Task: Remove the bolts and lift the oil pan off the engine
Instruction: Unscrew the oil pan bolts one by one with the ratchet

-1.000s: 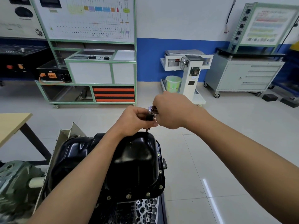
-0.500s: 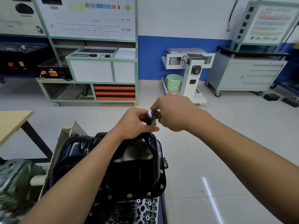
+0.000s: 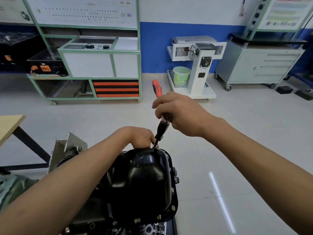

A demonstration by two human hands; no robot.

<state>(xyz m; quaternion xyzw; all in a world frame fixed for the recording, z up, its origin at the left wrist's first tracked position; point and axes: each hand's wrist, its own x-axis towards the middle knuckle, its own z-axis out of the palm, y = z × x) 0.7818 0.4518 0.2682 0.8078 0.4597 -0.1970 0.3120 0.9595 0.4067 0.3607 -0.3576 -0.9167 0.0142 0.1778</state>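
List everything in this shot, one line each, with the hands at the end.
oil pan: one, glossy black, bottom centre on the engine
bolts: several, silver, along the pan's near and right flange
engine: one, grey metal, under the pan at the bottom edge
ratchet: one, red-and-black handle, black socket extension, tip at the pan's far rim
table: one, light wood, left edge
training bench: one, green-framed white, back left
bucket: one, pale green, on the white stand's base
stand: one, white, back centre
drawer cabinet: one, grey, on castors, back right
left hand: at the pan's far rim, fingers curled beside the socket tip
right hand: grips the ratchet near its head
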